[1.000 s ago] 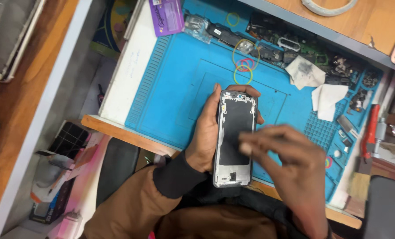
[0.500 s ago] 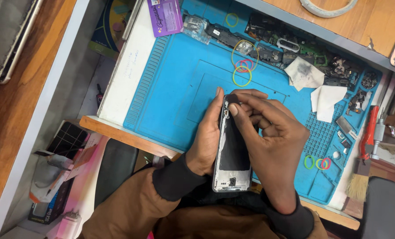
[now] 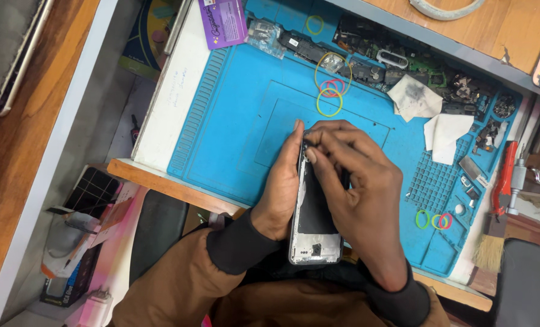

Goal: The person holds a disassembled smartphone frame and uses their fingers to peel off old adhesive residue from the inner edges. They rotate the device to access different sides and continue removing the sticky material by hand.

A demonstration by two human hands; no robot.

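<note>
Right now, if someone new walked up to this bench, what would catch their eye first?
Probably the bright blue work mat covering the bench, with coloured rubber bands near its top middle. At its near edge, the left hand holds an opened phone upright on its side, while the right hand lies over it with its fingers at the phone's top end. A row of dark phone parts lines the mat's far edge.
</note>
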